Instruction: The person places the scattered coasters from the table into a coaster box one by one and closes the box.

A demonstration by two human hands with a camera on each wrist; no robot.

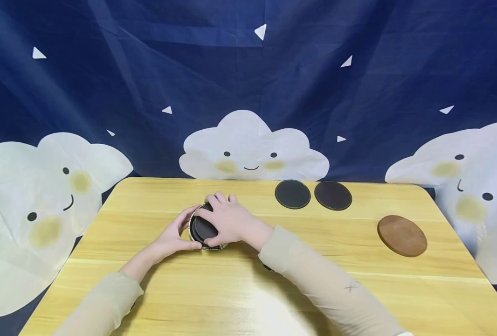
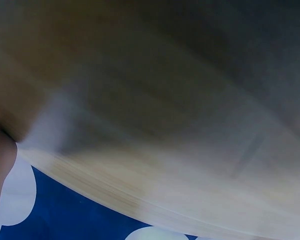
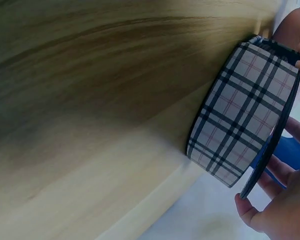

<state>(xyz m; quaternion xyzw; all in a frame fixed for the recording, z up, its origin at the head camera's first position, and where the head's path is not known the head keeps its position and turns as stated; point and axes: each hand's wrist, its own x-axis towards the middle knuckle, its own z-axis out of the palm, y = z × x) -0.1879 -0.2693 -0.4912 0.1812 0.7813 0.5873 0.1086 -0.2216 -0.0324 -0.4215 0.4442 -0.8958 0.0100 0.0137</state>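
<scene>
Right wrist: the round holder [image 3: 238, 115] shows its pale plaid side, black and red lined; the right hand's [image 3: 290, 212] fingers pinch a thin dark disc [image 3: 266, 162] tilted at its mouth. Head: holder left of the bench's [image 1: 248, 289] middle, the left hand's [image 1: 169, 240] fingers curled round it; alone in showing two dark coasters [image 1: 292, 194] [image 1: 333, 195] by the far edge, a brown one [image 1: 402, 235] near the right. Left wrist: mostly blurred bench.

Head view overlooks the table [image 1: 181, 289] wrist views skim.

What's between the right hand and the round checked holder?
A dark disc: the right hand holds it tilted over the checked holder. The right wrist view shows it.
</scene>
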